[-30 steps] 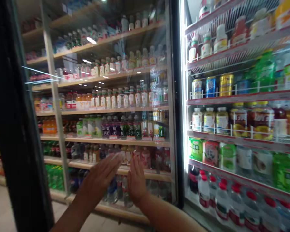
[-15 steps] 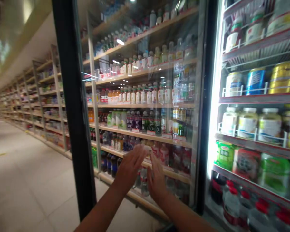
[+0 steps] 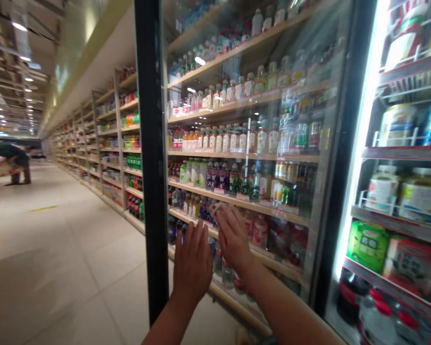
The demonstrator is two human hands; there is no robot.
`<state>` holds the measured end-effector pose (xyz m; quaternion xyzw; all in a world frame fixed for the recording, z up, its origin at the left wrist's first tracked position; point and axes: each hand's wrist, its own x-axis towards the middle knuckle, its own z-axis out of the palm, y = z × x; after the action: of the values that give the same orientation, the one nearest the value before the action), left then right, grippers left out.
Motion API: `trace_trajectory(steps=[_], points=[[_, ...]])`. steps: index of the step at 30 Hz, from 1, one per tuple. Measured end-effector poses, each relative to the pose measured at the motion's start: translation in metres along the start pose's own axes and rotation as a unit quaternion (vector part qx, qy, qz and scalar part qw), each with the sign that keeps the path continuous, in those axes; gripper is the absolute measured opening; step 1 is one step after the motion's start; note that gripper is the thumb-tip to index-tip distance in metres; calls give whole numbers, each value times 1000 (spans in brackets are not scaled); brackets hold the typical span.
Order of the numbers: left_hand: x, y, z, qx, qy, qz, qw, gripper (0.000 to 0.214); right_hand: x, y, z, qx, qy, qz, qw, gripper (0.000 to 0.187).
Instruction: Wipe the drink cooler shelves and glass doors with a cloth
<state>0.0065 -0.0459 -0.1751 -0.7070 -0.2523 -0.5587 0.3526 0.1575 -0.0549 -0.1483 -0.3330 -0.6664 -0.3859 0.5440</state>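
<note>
An open glass door (image 3: 294,187) with a dark frame stands in front of me. My right hand (image 3: 233,235) is at the middle of the pane, its fingers pressed over a small crumpled whitish cloth (image 3: 217,208); whether it is cloth or paper is hard to tell. Lower and to the left, my left hand (image 3: 192,261) is raised with its fingers stretched out and its palm toward the glass. It appears to hold nothing. Whether its fingertips touch the pane, I cannot tell.
Through the glass show shelves of bottled drinks (image 3: 233,141). On the right, a lit cooler (image 3: 398,211) holds cans, jars, packs and red-capped bottles. Long shelving (image 3: 104,139) runs back along the aisle floor (image 3: 68,249). Far left, a person (image 3: 12,160) bends over.
My view has swung left, bringing the bending person into sight. My hands have moved apart: the left is lower and flat, the right higher. The whitish cloth, earlier by my left fingertips, is under my right fingers.
</note>
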Motion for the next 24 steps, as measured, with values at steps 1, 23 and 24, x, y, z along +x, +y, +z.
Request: trace_trajectory(steps=[1,23,24], points=[[-5,-3,2,23,-3,-5,1000,72,-8,-1,2,-5,-38,-33,999,58],[-42,-12,25,80,-48,-28,995,68,4,64,-19,-63,71,-16,995,61],[-41,-13,24,81,-42,-25,996,67,1,60,-17,-62,75,-1,995,60]])
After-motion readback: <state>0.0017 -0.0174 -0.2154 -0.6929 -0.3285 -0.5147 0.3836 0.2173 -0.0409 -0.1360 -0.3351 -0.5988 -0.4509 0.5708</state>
